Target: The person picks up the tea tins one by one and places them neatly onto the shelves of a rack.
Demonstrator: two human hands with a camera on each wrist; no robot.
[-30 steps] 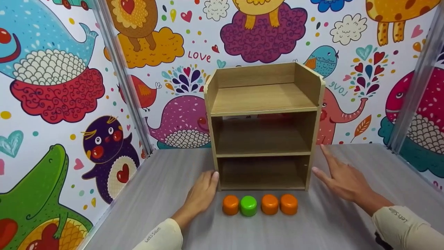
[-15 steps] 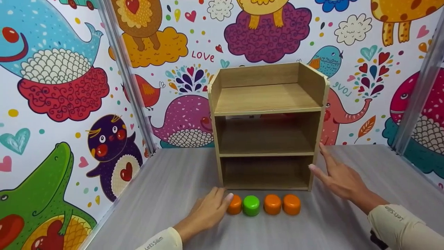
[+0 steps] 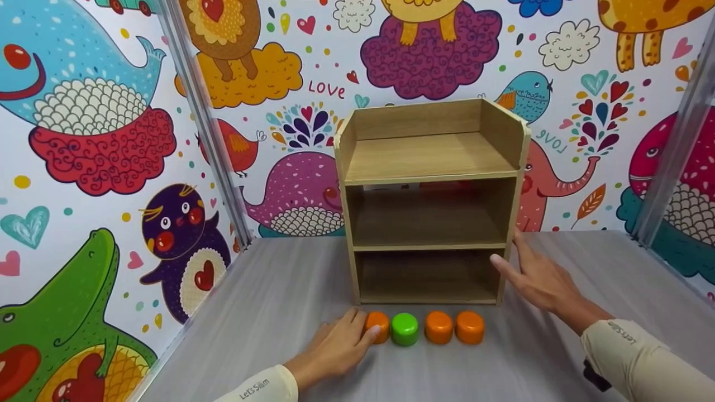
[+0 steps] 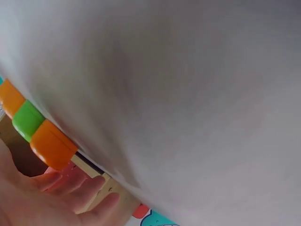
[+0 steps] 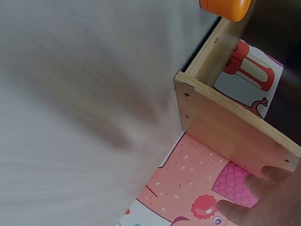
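Leaving the shelf [image 3: 430,218], my left hand [image 3: 338,346] is reaching, fingers spread, to the leftmost orange block [image 3: 380,322] on the counter [image 3: 234,324] — putting it within grasp. My right hand [image 3: 539,280] is staying spread beside the shelf.

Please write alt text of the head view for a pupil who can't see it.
A person's left hand is at an orange block, leftmost in a row with a green block and two more orange blocks on a grey table. Behind stands a three-level wooden shelf, the right hand beside it; cartoon animals decorate the walls.
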